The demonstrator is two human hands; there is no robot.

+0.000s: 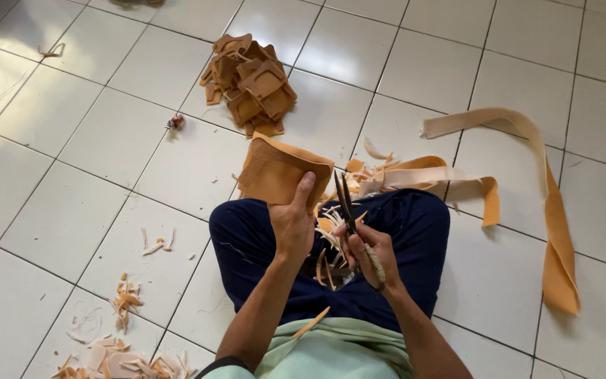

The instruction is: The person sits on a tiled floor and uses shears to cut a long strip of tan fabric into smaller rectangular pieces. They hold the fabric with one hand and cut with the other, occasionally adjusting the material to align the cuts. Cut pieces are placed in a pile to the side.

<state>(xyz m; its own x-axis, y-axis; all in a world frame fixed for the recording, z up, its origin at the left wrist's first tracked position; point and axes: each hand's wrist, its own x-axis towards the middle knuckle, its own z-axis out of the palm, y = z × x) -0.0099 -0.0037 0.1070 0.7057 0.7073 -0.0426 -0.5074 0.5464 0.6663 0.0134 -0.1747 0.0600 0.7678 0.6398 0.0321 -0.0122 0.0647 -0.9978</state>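
Scissors poised over tan sheet

Left hand [293, 223] grips the tan sheet [282, 172], fingers clamped on its lower edge, above the knees. Right hand [367, 251] wraps the scissors [346, 203], blades slightly apart, just beside that sheet. Trimmings [331, 235] litter the lap; cut pieces [250, 83] sit stacked on the floor [71, 140].

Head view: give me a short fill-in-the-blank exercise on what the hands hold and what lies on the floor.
1. The left hand holds a folded tan piece by its ____ edge.
2. The right hand holds a pair of ____, blades pointing up.
3. The pile of cut tan pieces lies on the white ____ floor.
4. A long tan strip lies on the person's ____ side.

Missing words: lower; scissors; tiled; right
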